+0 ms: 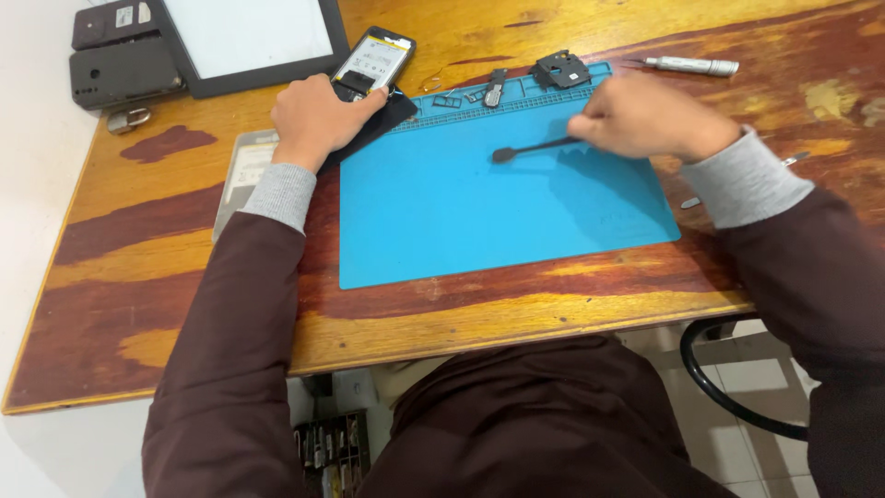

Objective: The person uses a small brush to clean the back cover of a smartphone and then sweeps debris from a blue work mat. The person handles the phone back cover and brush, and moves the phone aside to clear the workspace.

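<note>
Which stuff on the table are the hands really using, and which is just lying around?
In use:
left hand on the opened phone
right hand holding the black spudger
blue mat

Lying about:
tablet
two dark phone backs
silver screwdriver
black phone part

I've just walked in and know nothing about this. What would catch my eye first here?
First the bright blue work mat in the middle of the worn wooden table. Over it the right hand holds a thin black pry tool. At the mat's upper left corner, the left hand rests on an opened smartphone.
</note>
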